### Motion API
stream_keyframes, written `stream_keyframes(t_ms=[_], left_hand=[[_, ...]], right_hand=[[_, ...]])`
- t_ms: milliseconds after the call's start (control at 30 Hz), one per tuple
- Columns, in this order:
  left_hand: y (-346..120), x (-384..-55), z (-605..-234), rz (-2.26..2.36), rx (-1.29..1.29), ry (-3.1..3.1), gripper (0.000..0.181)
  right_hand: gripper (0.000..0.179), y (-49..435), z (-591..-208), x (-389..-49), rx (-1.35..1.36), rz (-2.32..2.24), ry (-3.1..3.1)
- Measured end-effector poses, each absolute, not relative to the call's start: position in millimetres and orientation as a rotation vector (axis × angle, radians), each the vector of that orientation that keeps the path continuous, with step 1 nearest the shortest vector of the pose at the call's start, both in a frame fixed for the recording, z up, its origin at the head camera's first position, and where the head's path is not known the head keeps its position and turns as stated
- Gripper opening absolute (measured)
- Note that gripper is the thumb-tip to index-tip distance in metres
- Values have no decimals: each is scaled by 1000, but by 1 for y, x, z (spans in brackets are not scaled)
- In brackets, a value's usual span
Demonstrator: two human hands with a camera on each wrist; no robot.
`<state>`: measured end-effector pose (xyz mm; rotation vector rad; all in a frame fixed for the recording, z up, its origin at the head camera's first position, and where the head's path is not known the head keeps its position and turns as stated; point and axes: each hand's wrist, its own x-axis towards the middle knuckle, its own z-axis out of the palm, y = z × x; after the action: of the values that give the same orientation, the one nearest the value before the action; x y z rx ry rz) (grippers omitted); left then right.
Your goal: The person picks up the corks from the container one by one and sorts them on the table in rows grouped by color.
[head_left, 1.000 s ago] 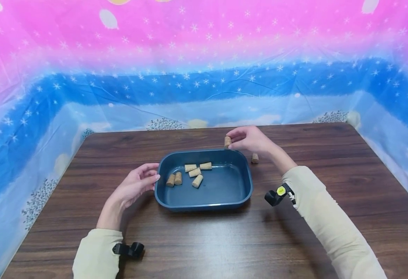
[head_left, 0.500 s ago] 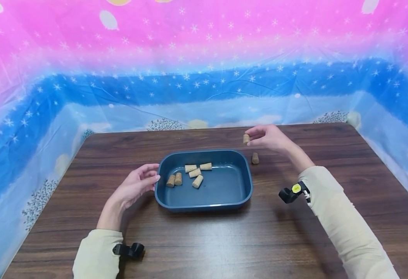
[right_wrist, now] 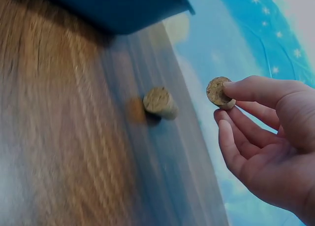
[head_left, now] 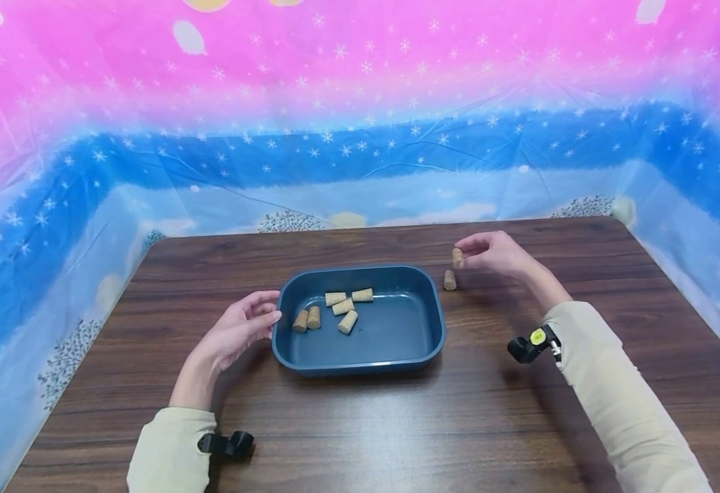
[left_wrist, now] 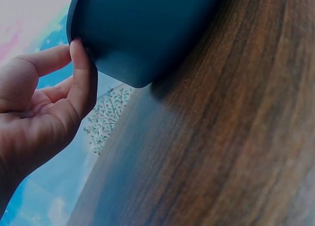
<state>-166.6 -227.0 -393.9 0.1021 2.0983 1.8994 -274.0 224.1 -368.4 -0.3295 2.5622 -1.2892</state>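
My right hand (head_left: 498, 255) pinches a cork stopper (head_left: 457, 258) between thumb and fingers, beyond the right side of a dark blue rectangular tub (head_left: 360, 366). Just below it in the head view, another cork (head_left: 450, 281) stands upright on the table; the right wrist view shows that standing cork (right_wrist: 160, 102) apart from the held cork (right_wrist: 216, 92). At the tub's left end, my left hand (head_left: 243, 327) grips the rim with thumb and fingers, as the left wrist view shows on the tub wall (left_wrist: 142, 34). Several corks, among them a pale cork (head_left: 348, 322), lie in the tub's left half.
The brown wood-grain table (head_left: 348, 431) carries the tub near its middle. A pink and blue snowflake-patterned cloth (head_left: 360, 150) hangs behind and along both sides of it. Black wrist cameras sit on both sleeves, such as the right camera (head_left: 528, 348).
My right hand has moved right with the cork, from over the tub's far rim to just beyond the standing cork. The left hand and the tub stay in place.
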Motion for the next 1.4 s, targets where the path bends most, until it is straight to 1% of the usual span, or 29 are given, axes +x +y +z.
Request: stream_keyframes(t_ms=[367, 667, 1400], left_hand=[[-228, -166, -395, 1897, 99, 2107, 53], [-229, -166, -396, 1898, 102, 2106, 53], [-227, -167, -396, 1886, 130, 2125, 54]], right_hand=[[43, 240, -388, -272, -352, -1237, 2576], [40, 245, -400, -271, -277, -1219, 2564], [42, 252, -412, -271, -203, -1285, 2525]])
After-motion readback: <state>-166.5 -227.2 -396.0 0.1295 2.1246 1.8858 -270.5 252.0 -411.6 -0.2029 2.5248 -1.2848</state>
